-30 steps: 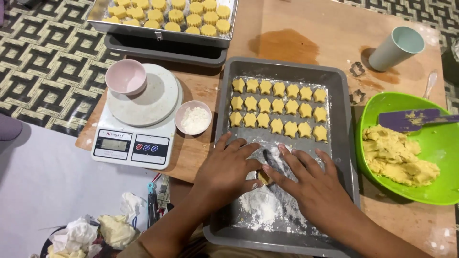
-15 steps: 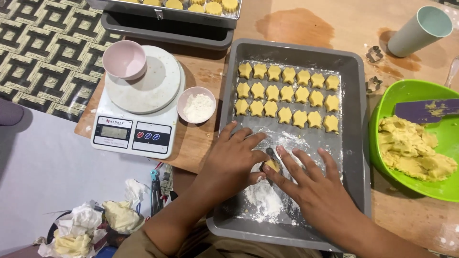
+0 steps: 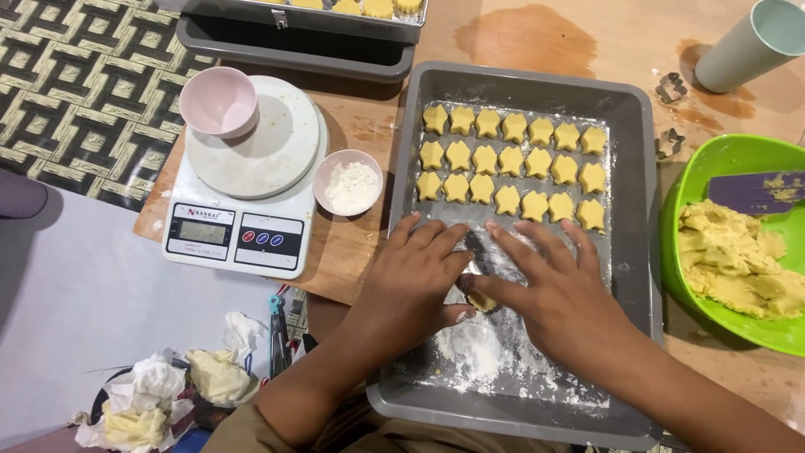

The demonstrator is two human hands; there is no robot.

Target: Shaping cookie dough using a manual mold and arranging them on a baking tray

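Both hands work in the lower middle of the frame, inside a grey baking tray (image 3: 637, 252) on the wooden counter (image 3: 537, 33). The left hand (image 3: 411, 281) and the right hand (image 3: 558, 289) lie palm down with fingers spread; between their thumbs and forefingers they pinch one small piece of yellow dough (image 3: 481, 300), each grip closed lightly on it. The piece sits on the floured tray floor, just above a heap of white flour (image 3: 474, 348).

Higher in the tray stand twenty star-shaped dough cut-outs (image 3: 511, 159) in three rows: seven, six and seven.

At the right edge, one green bowl (image 3: 729, 159) holds a lump of yellow dough (image 3: 729, 268) and one purple scraper (image 3: 755, 191). Two metal cutters (image 3: 671, 86) lie between tray and bowl, and one pale cup (image 3: 750, 50) lies in the upper right corner.

Left of the tray stand one small pink bowl of flour (image 3: 348, 180) and one white kitchen scale (image 3: 243, 201) carrying one empty pink bowl (image 3: 220, 101). A second tray of cut-outs (image 3: 335, 13) shows at the top edge. Crumpled tissues (image 3: 151, 394) lie in the lower left.
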